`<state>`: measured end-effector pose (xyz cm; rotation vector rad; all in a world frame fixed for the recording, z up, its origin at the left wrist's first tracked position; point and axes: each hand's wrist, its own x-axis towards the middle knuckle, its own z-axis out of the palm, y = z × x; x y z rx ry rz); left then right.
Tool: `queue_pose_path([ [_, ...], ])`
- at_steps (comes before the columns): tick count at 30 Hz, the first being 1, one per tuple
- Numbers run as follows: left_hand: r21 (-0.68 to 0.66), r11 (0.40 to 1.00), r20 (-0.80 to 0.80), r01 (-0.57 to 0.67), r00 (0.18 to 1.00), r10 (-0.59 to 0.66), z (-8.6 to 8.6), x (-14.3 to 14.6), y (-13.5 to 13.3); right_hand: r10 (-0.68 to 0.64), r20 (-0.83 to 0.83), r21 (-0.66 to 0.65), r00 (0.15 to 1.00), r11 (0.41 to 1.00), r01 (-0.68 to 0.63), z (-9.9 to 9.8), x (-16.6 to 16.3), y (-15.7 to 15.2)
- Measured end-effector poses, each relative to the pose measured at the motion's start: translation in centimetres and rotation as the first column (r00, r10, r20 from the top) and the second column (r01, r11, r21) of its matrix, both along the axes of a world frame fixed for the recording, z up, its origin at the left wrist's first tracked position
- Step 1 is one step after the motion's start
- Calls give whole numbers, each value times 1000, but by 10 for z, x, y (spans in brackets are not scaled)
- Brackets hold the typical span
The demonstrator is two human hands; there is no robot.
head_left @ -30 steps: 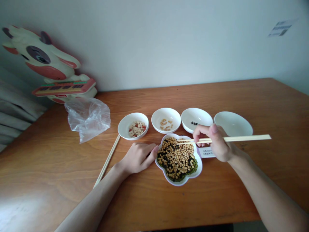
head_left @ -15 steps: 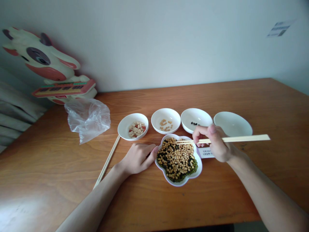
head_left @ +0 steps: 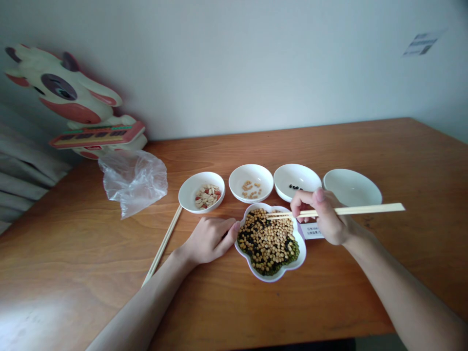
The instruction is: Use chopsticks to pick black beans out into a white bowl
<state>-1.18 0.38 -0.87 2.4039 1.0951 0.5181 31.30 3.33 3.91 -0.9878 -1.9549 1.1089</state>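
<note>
Head view: a wooden table (head_left: 219, 312) against a pale wall (head_left: 256, 63); two bare hands at work over a flower dish (head_left: 302, 246), well apart from each other.
Flower dish: between the hands, near the table's front edge; filled with mixed beans (head_left: 272, 239), tan and black across most of it, green along the lower right.
Left hand (head_left: 211, 240): resting on the table, fingers curled, thumb at the dish's left rim; whether it grips the rim I cannot tell.
Right hand (head_left: 325, 214): clamped on a pair of chopsticks (head_left: 369, 209); their tips are close together at the beans in the upper part of the dish; whether they pinch a bean is too small to tell.
Bowls: four white ones in a row behind the dish; from the left, a nut bowl (head_left: 186, 192) with pale and reddish pieces, a tan-bean bowl (head_left: 252, 171), a black-bean bowl (head_left: 296, 173), and an end bowl (head_left: 351, 187) partly hidden by the right hand.
Paper slip (head_left: 311, 230): just right of the dish, partly covered by the right hand.
Left side: spare chopsticks (head_left: 162, 247) slanting past the left forearm; a crumpled plastic bag (head_left: 135, 183) before a toy cow (head_left: 73, 102).
</note>
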Motion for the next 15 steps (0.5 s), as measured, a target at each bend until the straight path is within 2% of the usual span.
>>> queue_pose_path([
  [9, 10, 1000, 7, 8, 1000, -8, 1, 1, 1, -50, -39, -30, 998, 998, 49, -3, 3, 1],
  [15, 6, 1000, -2, 5, 1000, -5, 1, 1, 0, -23, -41, -69, 999, 997, 20, -2, 2, 1],
])
